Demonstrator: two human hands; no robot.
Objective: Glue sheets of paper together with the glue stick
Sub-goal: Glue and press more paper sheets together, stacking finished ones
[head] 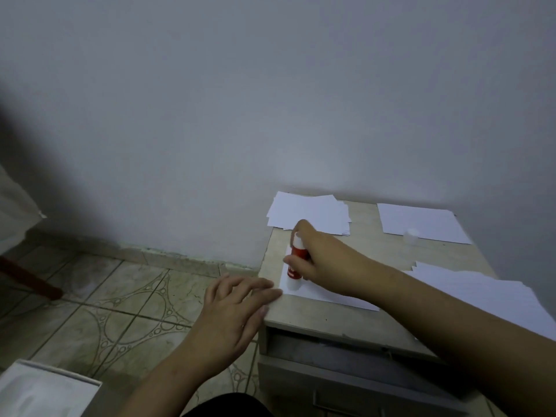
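The right hand (313, 254) grips the glue stick (296, 261), its lower end seemingly on the sheet (331, 296) at the cabinet top's (304, 317) front-left corner; the left hand (237, 302), fingers straight, touches that sheet's corner; more paper lies behind and right.

red-white glue stick (296, 260), white sheets (310, 213)

Dim, soft focus; dark left edge, wide-angle bowing
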